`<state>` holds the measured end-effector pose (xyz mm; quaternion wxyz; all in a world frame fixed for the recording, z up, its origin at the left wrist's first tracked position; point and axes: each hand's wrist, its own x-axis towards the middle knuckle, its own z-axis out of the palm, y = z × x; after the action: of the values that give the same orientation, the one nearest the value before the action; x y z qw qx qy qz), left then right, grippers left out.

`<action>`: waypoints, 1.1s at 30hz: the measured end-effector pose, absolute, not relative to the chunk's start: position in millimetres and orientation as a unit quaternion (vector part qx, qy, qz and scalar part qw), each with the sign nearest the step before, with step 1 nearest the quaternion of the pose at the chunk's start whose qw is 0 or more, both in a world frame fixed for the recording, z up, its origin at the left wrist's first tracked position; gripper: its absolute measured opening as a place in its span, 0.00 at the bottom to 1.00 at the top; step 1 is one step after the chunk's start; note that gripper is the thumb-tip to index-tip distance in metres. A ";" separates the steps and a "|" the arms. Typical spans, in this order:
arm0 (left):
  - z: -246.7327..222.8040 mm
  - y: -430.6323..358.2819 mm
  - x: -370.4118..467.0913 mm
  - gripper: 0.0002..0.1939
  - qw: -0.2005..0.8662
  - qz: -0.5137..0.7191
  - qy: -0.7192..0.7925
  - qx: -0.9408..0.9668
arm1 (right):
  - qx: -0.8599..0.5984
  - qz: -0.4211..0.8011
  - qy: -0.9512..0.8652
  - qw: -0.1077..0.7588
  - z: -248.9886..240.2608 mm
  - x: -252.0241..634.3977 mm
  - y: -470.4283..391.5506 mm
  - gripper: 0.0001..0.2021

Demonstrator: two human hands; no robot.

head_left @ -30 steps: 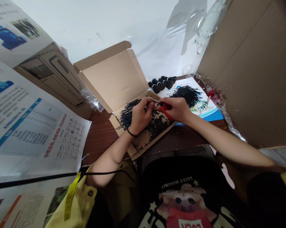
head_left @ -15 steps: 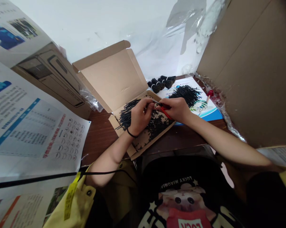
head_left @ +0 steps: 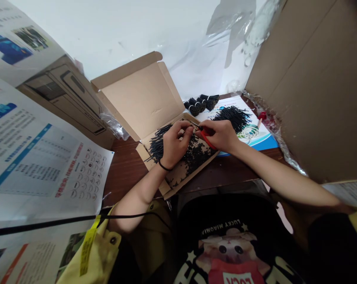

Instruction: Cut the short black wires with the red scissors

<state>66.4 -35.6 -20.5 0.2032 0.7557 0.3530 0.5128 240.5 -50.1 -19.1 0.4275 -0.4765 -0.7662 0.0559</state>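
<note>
My right hand (head_left: pixel 221 134) grips red-handled scissors (head_left: pixel 207 139), their blades pointing left toward the fingertips of my other hand. My left hand (head_left: pixel 176 142) is closed in a pinch above the open cardboard box (head_left: pixel 178 189); whatever small piece it holds is too small to make out. Under and beside it in the box lies a pile of thin black strips (head_left: pixel 157 148), like cut wire or tubing. Many short black cut bits (head_left: pixel 196 157) are scattered over the box floor on the right. The fingertips of both hands are close together.
Behind the box are several banded black bundles (head_left: pixel 202 103). A loose black heap (head_left: pixel 233 117) and pale rubber bands (head_left: pixel 249 135) lie on a printed booklet (head_left: pixel 263 140). Cardboard (head_left: pixel 311 90) stands at right; printed sheets (head_left: pixel 48 157) hang at left. A dark cord (head_left: pixel 48 225) crosses low left.
Both hands stay almost in place. The scissors have shifted slightly in my right hand, with their red handle spread a little wider. The box and bundles are unchanged.
</note>
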 end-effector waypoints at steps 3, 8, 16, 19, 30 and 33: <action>-21.8 -34.9 66.6 0.08 0.195 0.523 0.345 0.755 | -0.467 0.055 -0.771 0.429 -20.8 239.9 -50.1 0.16; -24.7 -33.1 66.9 0.08 0.191 0.523 0.340 0.758 | -0.457 0.042 -0.776 0.434 -22.3 240.4 -49.6 0.15; -24.8 -32.0 65.7 0.08 0.202 0.514 0.350 0.757 | -0.465 0.026 -0.779 0.420 -25.4 239.6 -48.4 0.14; -24.9 -32.2 65.3 0.08 0.207 0.514 0.348 0.756 | -0.469 0.013 -0.780 0.415 -26.6 239.4 -47.5 0.14; -22.3 -30.2 66.5 0.09 0.260 0.502 0.343 0.750 | -0.518 -0.002 -0.765 0.383 -23.6 240.9 -48.5 0.15; -21.3 -29.0 66.8 0.10 0.276 0.502 0.332 0.749 | -0.526 -0.002 -0.756 0.391 -22.0 240.4 -49.6 0.17</action>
<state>66.8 -29.0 -21.3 0.2761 0.7493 0.3318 0.5023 240.4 -49.6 -22.0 0.3910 -0.5256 -0.7556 -0.0021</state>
